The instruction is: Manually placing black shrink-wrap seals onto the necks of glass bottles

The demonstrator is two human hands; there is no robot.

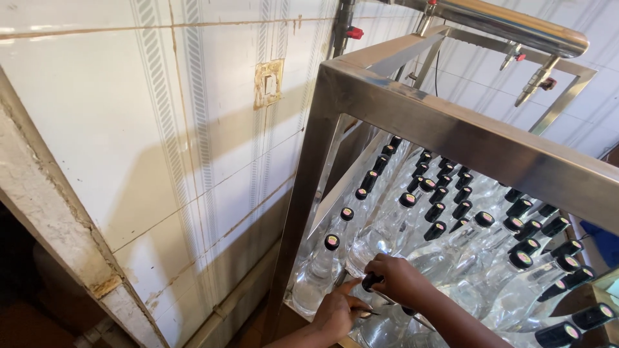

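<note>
Carrier: we see a stainless steel frame [451, 132] of square tubing standing against the tiled wall, its top rail crossing from left to far right.
Shelf: inside the frame we see a low shelf, its near left edge [293, 308] just visible.
Load: we see clear glass bottles [451, 258] with black caps packed in close rows on it, touching, running from near to far.
</note>
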